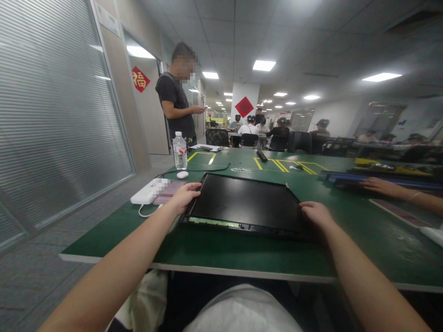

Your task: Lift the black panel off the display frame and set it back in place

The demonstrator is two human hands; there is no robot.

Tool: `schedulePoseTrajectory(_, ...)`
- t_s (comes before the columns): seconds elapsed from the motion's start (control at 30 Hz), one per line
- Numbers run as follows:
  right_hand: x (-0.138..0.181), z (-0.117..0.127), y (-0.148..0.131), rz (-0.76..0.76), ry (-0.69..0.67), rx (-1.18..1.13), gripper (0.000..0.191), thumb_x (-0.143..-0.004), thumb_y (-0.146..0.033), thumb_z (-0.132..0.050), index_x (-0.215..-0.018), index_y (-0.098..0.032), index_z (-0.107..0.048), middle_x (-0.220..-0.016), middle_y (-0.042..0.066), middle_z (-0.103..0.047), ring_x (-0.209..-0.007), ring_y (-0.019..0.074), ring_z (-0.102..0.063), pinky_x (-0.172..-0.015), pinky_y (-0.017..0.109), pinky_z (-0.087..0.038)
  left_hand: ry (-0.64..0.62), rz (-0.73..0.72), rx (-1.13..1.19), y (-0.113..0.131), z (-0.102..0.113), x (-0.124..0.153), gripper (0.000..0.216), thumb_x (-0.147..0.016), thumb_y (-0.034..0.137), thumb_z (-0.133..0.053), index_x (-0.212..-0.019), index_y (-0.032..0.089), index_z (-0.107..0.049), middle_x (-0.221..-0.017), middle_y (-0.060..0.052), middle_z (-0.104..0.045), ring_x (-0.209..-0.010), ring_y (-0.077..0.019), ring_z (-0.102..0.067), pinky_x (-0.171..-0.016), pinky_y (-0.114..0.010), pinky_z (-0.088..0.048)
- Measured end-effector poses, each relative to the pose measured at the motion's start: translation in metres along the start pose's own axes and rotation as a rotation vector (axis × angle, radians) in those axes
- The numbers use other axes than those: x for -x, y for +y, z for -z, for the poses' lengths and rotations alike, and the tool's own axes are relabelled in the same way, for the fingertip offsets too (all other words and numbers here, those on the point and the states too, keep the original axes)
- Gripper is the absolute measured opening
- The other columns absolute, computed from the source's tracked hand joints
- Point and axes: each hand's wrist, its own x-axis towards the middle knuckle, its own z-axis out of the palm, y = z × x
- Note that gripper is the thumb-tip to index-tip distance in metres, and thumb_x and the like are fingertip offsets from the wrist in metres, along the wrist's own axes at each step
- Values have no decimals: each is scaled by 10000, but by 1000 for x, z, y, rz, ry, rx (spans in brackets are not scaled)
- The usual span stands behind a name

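A black LCD screen panel [245, 200] lies face up over the green table, with a thin frame round it and a green circuit strip along its near edge. My left hand [187, 196] grips the left edge, thumb on top. On the opposite side, my right hand [315, 212] is closed on the right edge, its fingertips partly hidden beneath. Whether the panel rests fully on the table or is slightly raised, I cannot tell.
Left of the panel are a white power bank [147, 192], a phone [169, 191], a white earbud case [182, 174] and a water bottle [180, 152]. Another person's hand [384, 186] reaches in from the right, near a second phone [398, 212]. A person [180, 97] stands beyond the table [242, 258].
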Motion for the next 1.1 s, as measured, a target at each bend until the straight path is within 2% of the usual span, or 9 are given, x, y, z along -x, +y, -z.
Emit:
schedulePoseTrajectory(0.13,1,-1,0,5,21,-3,250,-668,-189,-607,-833,-224,-790,-905,54,-770,-847,225,-693,-732,289,-498,-17,64,35,0,1,0,591,-731,93,-773,-1289,198,-606,-1003,-81,-772,-707,-201,-748,-645,-321,-617)
schedulePoseTrajectory(0.27,2,-2,0,18,29,15,254,-676,-199,-600,-835,-233,-794,-927,54,-771,-864,230,-694,-746,293,-504,-37,113,101,1,0,-1,722,-722,129,-805,-1392,195,-545,-789,-51,-767,-578,-193,-720,-581,-314,-603)
schedulePoseTrajectory(0.43,0,-2,2,21,4,32,297,-684,-195,-587,-886,-220,-804,-971,70,-768,-895,242,-692,-782,313,-512,-39,151,181,1,-2,-1,749,-728,61,-767,-1424,163,-509,-786,-66,-776,-574,-201,-727,-596,-322,-612)
schedulePoseTrajectory(0.53,-1,-1,2,19,-8,40,296,-694,-198,-588,-892,-219,-807,-974,73,-768,-906,248,-694,-797,320,-513,-93,149,209,0,-2,-1,679,-720,29,-743,-1366,129,-558,-773,-77,-776,-603,-207,-737,-613,-319,-616)
schedulePoseTrajectory(0.67,-1,0,-1,3,-27,57,289,-723,-199,-591,-915,-214,-808,-980,75,-767,-909,251,-695,-793,320,-506,-156,143,168,0,-1,1,583,-678,38,-768,-1242,119,-644,-766,-79,-778,-604,-217,-737,-603,-323,-613)
schedulePoseTrajectory(0.87,0,0,-3,-4,-41,70,297,-728,-193,-598,-938,-217,-807,-1007,69,-767,-916,243,-696,-800,307,-504,-128,126,72,-2,-1,1,623,-619,73,-827,-1210,140,-643,-743,-60,-773,-571,-222,-723,-564,-330,-599)
schedulePoseTrajectory(1.1,-2,-3,-1,14,-19,103,301,-711,-210,-614,-939,-213,-809,-992,74,-769,-922,245,-699,-790,294,-509,-172,57,136,-12,2,-6,569,-546,87,-872,-1075,137,-668,-760,-69,-776,-637,-230,-738,-618,-329,-603)
